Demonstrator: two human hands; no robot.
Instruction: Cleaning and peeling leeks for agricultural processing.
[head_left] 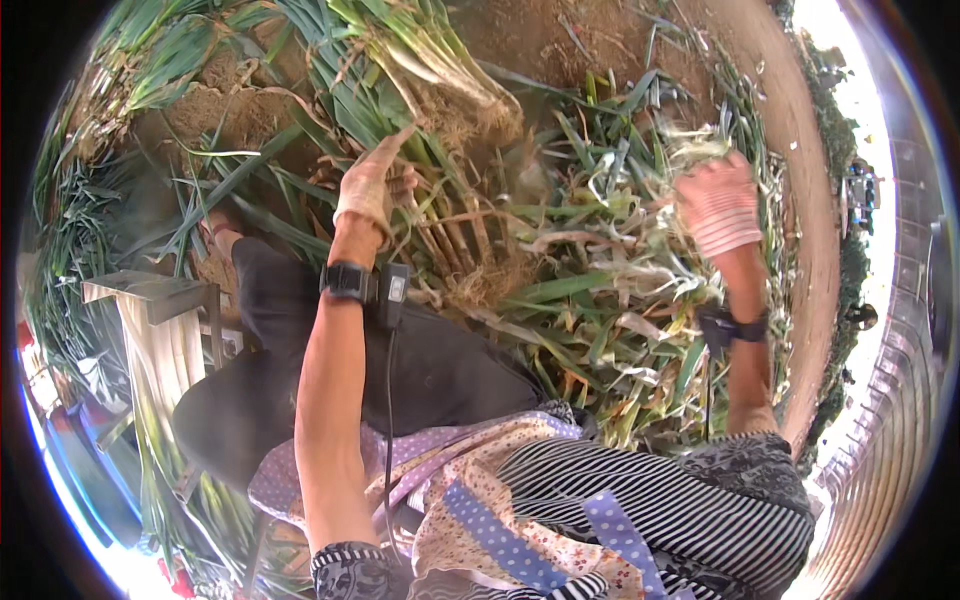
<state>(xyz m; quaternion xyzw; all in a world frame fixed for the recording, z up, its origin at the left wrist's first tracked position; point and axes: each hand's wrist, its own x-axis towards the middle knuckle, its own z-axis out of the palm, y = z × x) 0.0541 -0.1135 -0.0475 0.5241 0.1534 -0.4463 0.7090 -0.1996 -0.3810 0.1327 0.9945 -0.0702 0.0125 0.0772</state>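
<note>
My left hand [375, 190], in a pale glove with bare fingertips, is open with its fingers stretched out over green onions [450, 215] whose roots are brown with soil. Just beyond it lies another bundle of green onions [440, 60], roots towards the right. Out to the right, my right hand [720, 200], in a striped glove, is curled and blurred by motion. Pale leaf scraps [700, 148] show at its fingers, seemingly in its grip. Underneath it spreads a heap of stripped green and whitish leaves [620, 270].
Peeled white-stemmed onions [165, 350] lie at the left by a metal-topped stand [150, 290]. More green onions [150, 60] are piled at the far left. My dark-trousered leg [290, 310] reaches between. A cable [389, 430] runs along my left arm.
</note>
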